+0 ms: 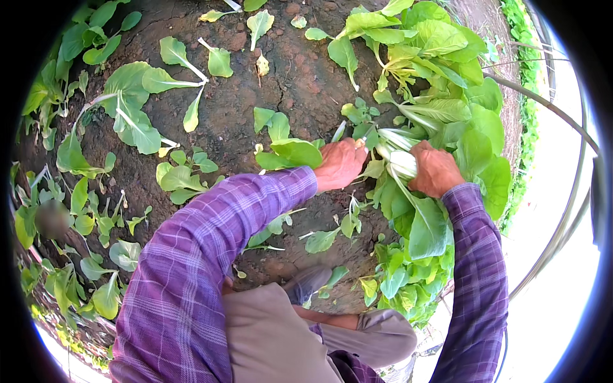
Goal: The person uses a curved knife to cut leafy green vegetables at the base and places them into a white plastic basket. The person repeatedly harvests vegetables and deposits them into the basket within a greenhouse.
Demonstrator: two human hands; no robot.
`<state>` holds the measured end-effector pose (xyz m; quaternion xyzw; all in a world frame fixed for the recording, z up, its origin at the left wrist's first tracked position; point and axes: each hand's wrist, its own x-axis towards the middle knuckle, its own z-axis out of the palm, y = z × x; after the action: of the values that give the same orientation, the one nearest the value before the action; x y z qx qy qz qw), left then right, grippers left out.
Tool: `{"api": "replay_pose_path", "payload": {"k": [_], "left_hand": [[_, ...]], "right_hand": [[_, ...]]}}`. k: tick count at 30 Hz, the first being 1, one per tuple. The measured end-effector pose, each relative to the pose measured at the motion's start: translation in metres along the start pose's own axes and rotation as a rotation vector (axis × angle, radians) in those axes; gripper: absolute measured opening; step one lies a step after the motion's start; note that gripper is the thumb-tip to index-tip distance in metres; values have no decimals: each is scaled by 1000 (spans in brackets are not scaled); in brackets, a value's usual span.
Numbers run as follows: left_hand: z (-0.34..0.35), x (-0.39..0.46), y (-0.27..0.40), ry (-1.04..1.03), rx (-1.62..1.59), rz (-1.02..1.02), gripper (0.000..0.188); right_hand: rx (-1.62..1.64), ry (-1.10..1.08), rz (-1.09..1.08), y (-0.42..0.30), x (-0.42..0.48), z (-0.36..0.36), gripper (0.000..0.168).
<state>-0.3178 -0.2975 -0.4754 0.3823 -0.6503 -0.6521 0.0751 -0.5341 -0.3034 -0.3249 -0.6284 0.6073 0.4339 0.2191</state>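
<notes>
My left hand (341, 163) is closed around a small tool, seemingly a knife (368, 132); its short tip points up and right, and its handle is mostly hidden in the fingers. Just to the right, my right hand (435, 168) grips a head of leafy greens with thick white stalks (403, 163). The cut-looking white base of that head faces my left hand. Its broad green leaves (427, 227) hang below and beside my right hand. A small leafy plant (358, 113) stands in the soil above the tool.
Loose leaves (219, 62) and small plants (183, 178) are scattered over brown soil (230, 115). A dense heap of greens (440, 43) lies at the upper right, with more (416, 287) below. Curved poles (541, 98) stand at the right rim. My shoe (308, 283) rests on the soil.
</notes>
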Motion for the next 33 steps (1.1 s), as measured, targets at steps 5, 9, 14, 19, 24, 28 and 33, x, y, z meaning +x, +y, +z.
{"api": "replay_pose_path", "payload": {"k": [5, 9, 14, 19, 24, 28, 33], "left_hand": [[-10, -8, -7, -18, 37, -36, 54], [-11, 1, -8, -58, 113, -48, 55], [-10, 7, -8, -112, 195, -57, 51], [-12, 15, 1, -165, 245, -117, 55], [-23, 29, 3, -290, 253, -121, 60], [-29, 31, 14, -351, 330, 7, 61], [-36, 22, 7, -319, 329, -72, 60]], "right_hand": [[116, 44, 34, 11, -5, 18, 78], [161, 35, 43, 17, -5, 22, 85], [93, -24, 74, 17, 6, 25, 88], [92, -76, 62, 29, 21, 35, 77], [99, -117, 49, 29, 25, 34, 68], [104, -108, 74, 30, 22, 39, 64], [140, -3, 63, 18, 10, 39, 55]]}}
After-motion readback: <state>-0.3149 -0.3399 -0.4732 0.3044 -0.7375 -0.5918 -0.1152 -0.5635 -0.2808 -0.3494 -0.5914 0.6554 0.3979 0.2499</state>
